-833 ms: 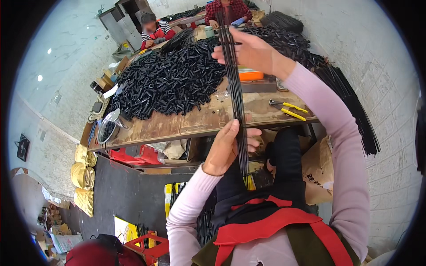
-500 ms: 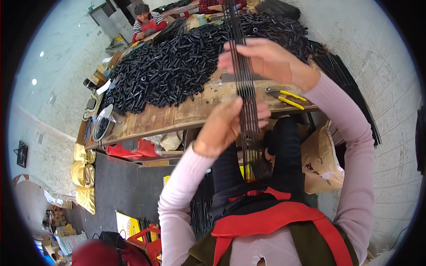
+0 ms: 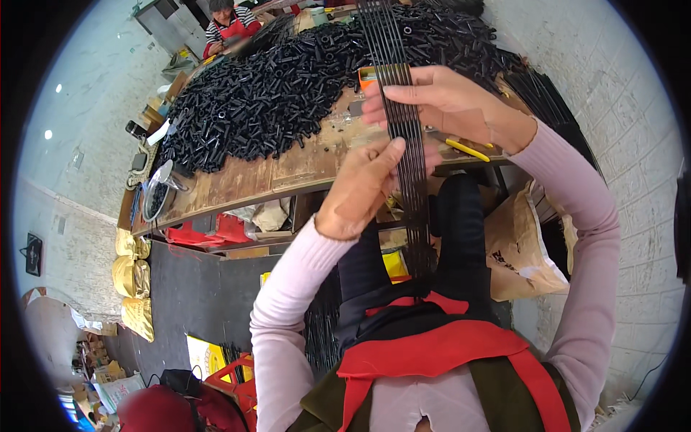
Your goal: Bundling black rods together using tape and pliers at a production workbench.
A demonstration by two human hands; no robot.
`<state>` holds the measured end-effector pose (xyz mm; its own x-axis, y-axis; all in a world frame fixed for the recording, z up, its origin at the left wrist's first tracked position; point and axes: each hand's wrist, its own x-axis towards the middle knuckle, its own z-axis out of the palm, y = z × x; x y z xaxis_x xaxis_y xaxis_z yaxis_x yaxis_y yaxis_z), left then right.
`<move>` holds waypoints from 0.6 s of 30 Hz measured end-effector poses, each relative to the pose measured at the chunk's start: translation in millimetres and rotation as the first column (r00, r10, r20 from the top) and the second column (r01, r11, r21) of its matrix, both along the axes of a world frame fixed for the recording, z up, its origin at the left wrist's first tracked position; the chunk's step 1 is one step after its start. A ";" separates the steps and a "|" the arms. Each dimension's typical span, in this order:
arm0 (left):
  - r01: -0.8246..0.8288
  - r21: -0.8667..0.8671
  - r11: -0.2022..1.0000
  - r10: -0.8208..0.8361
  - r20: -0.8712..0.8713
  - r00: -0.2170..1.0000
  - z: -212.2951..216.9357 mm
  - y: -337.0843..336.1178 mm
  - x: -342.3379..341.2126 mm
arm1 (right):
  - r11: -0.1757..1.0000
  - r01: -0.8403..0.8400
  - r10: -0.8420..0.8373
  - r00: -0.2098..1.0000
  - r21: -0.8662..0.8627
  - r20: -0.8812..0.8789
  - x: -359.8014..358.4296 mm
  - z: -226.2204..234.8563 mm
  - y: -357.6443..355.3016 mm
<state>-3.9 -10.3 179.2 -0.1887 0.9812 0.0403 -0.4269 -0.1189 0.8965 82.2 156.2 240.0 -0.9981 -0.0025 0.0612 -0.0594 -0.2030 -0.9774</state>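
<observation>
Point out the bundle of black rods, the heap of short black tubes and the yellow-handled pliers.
bundle of black rods (image 3: 414,194): head view, mid-length below the hands.
heap of short black tubes (image 3: 273,101): head view, heap's middle.
yellow-handled pliers (image 3: 466,150): head view, yellow handle.

2 hands (image 3: 403,151) (1 rod bundle (image 3: 410,180))

In front of you stands a wooden workbench (image 3: 237,180) with a worn plank top. A large heap of short black tubes (image 3: 288,93) covers most of its far surface. A pair of yellow-handled pliers (image 3: 461,149) lies on the near right edge. A round metal bowl (image 3: 156,198) sits at the left end, near a few small dark items (image 3: 137,133) that are too small to identify. An orange object (image 3: 368,75) rests just beside the heap.
</observation>
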 end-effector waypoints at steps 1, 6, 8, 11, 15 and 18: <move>0.004 0.038 0.999 -0.002 -0.068 0.998 -0.6 5.6 -2.1 | 0.994 0.072 -0.068 0.997 0.084 -0.044 0.0 1.0 2.2; 0.130 0.351 0.927 -0.275 0.405 0.872 -65.5 9.8 -42.1 | 0.932 0.143 -0.186 0.977 0.333 0.101 10.0 -10.7 -18.9; 0.223 0.382 0.897 -0.440 0.724 0.531 -94.1 17.6 -47.8 | 0.773 0.127 -0.067 0.991 0.622 -0.119 24.6 -73.0 -19.4; 0.143 -0.057 0.988 -0.087 0.559 0.825 -92.9 51.1 -59.9 | 0.887 0.057 0.001 0.992 0.458 -0.124 49.6 -153.0 -36.0; 0.111 -0.028 0.993 -0.082 0.502 0.861 -96.4 110.9 -124.3 | 0.858 0.078 -0.014 0.992 0.508 -0.129 16.5 -154.1 -10.7; -0.320 0.060 0.946 0.296 0.253 0.921 -118.1 139.6 -177.6 | 0.896 0.099 -0.073 0.994 0.432 -0.078 -29.7 -141.5 8.9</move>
<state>-181.5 129.4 61.1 -0.4966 0.8666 0.0496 -0.5536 -0.3603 0.7508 52.5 165.2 98.5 -0.9903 0.0436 0.1317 -0.1168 0.2502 -0.9611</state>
